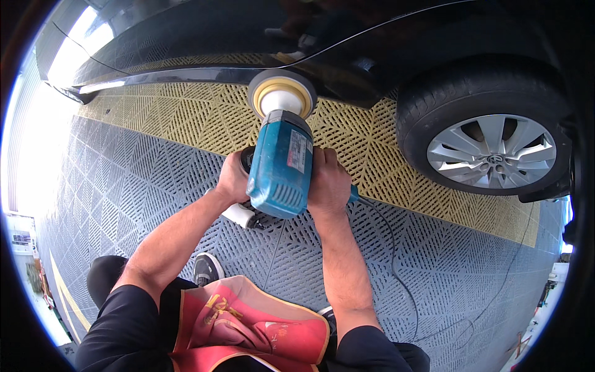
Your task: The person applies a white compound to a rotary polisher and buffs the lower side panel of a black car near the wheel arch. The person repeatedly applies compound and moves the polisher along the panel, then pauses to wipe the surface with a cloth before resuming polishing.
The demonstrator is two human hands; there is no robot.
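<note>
Both hands hold a blue corded car polisher (pixel 282 167) in front of me. My left hand (pixel 236 176) grips its black side handle. On the other side, my right hand (pixel 329 179) is closed round the main handle, mostly hidden by the body. The round polishing pad (pixel 304 84) on a yellow and white backing is at the lower edge of a dark car's body panel (pixel 200 39); whether it touches the panel I cannot tell. Below the polisher a white bottle (pixel 240 215) with a black nozzle lies on the floor, partly hidden.
The car's wheel (pixel 492 158), with silver spokes, stands at the right. A black power cord (pixel 394 260) runs from the polisher across the grey and yellow slatted floor tiles (pixel 153 195). A red apron (pixel 251 321) covers my lap, with a shoe (pixel 207 268) beside it.
</note>
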